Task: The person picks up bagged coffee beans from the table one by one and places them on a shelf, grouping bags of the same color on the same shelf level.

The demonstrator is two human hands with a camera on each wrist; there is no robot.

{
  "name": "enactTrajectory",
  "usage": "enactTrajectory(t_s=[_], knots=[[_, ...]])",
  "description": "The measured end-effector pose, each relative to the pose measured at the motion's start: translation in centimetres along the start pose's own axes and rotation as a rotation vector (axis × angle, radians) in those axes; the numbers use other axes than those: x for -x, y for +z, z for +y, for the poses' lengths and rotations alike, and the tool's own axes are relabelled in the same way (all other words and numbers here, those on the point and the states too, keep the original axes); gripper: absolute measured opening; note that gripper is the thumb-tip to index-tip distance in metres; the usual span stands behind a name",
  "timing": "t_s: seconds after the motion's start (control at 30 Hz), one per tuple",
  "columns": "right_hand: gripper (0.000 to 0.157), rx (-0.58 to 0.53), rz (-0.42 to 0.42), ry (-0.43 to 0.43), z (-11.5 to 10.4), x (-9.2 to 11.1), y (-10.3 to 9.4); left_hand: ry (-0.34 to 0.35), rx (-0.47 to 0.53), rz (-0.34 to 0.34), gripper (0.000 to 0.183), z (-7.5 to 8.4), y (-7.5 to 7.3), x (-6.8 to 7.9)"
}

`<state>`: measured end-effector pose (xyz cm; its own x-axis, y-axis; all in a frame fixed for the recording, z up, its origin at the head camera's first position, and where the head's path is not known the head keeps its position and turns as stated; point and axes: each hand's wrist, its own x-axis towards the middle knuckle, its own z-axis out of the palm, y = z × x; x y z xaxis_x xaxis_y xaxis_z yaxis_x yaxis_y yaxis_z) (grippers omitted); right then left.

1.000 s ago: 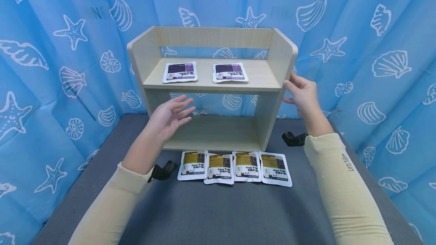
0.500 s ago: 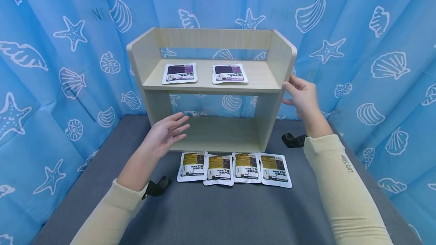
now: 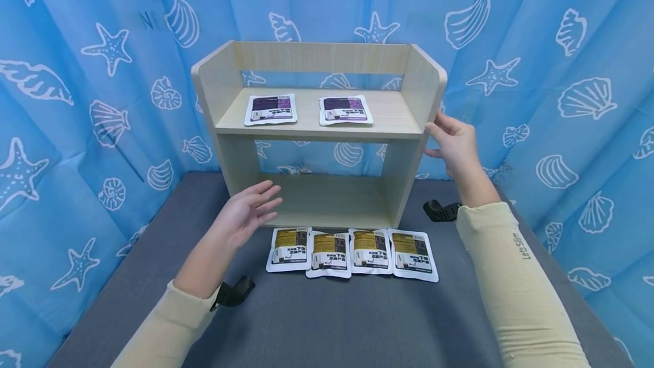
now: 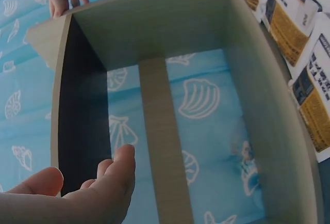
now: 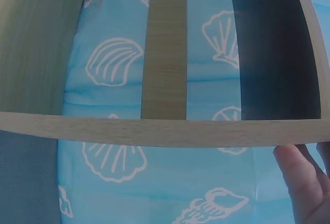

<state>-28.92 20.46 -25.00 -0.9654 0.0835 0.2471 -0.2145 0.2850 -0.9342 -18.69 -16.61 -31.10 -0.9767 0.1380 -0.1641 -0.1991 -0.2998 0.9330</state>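
A wooden shelf (image 3: 319, 135) stands upright on the grey desk (image 3: 327, 322) between the two hands. The right hand (image 3: 455, 141) has its thumb and loosely bent fingers against the outer face of the shelf's right side, near the front edge at upper-board height, touching it without wrapping round the panel. The left hand (image 3: 245, 214) holds nothing; its fingers are extended and slightly apart, in front of the left part of the lower compartment. Two purple packets (image 3: 271, 109) lie flat and apart on the upper board. Four yellow packets (image 3: 329, 255) lie face up on the desk just in front of the shelf, side by side and touching. A blue curtain (image 3: 511, 21) with white shells and starfish hangs behind.
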Motion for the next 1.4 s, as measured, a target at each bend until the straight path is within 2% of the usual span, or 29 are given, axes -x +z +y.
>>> enactTrajectory(t_s=[0.23,0.5,0.67,1.0,1.17,1.4], knots=[[0.051,0.011,0.022,-0.039,0.3,0.5,0.2,-0.022,0.043,0.002,0.052,-0.9,-0.9,0.3],[0.051,0.033,0.029,-0.071,2.5,1.1,0.6,-0.036,0.063,0.04,0.054,-1.9,-1.6,0.3],[0.051,0.041,0.014,-0.061,4.1,1.5,1.0,-0.045,0.059,0.045,0.054,-2.6,-2.2,0.5],[0.052,-0.029,0.013,-0.02,5.9,2.2,1.7,-0.058,0.085,0.058,0.053,-4.0,-3.3,0.8],[0.051,-0.033,0.012,-0.02,6.6,2.5,1.9,-0.047,0.049,0.135,0.053,-4.5,-4.2,0.8],[0.05,-0.068,0.034,0.005,7.5,3.3,2.0,-0.021,-0.081,0.315,0.054,-4.6,-5.8,0.1]])
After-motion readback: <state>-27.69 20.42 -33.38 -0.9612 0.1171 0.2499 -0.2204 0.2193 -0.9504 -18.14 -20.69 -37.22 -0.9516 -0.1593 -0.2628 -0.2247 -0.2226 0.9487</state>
